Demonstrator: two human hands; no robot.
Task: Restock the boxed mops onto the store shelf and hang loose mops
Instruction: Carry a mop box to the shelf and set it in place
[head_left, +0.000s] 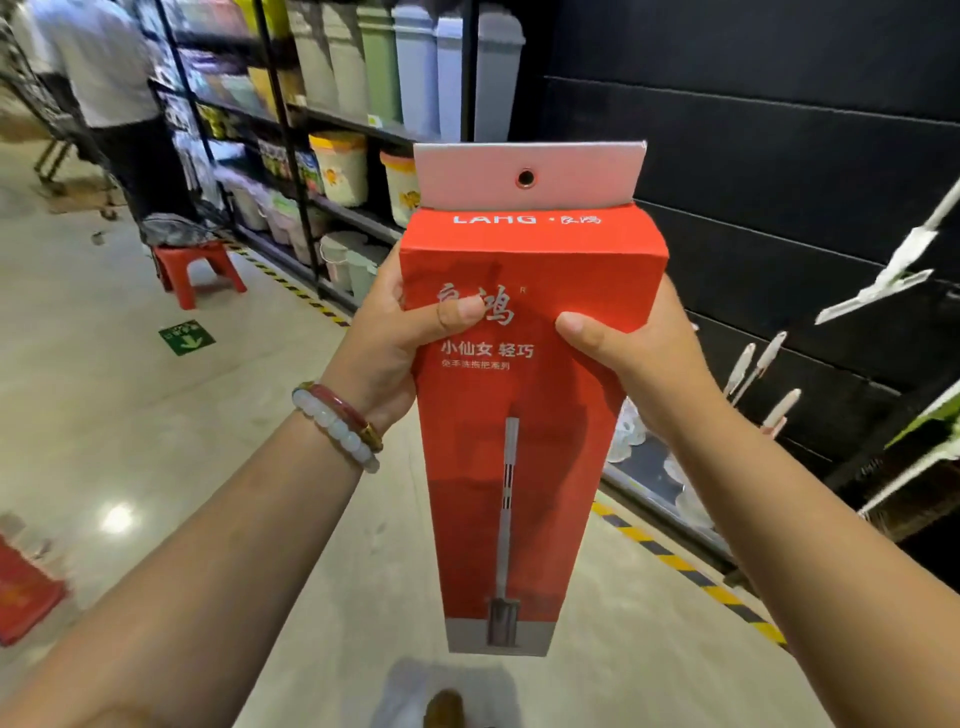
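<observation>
The red mop box (514, 415) is up in front of the person's chest, above the pale floor (156, 441) of the aisle, held in both hands near its upper end. It's a tall, narrow carton, long axis close to vertical, the white hang tab (530, 174) with its metal eyelet pointing up and the grey bottom edge hanging down toward the feet. The printed face looks back at the person.

The left hand (387, 343) wraps the left edge, thumb laid flat across the printed characters, fingers curled out of sight behind. The right hand (628, 353) mirrors it on the right edge, thumb pressing the front, the rest hidden behind the carton.

That box looks like stiff but thin cardboard, likely light for its length and a touch top-steady only because the grip is high; squeezing hard could dent the panels. Holding both side edges seems the sound choice, keeping the tab free for a hook.

To the right, a dark slatted wall (779, 156) carries loose mops (883, 280) hanging at angles. Left and behind, a shelf (332, 119) of bins and buckets, a red stool (200, 270), and another person (114, 93) further down.
</observation>
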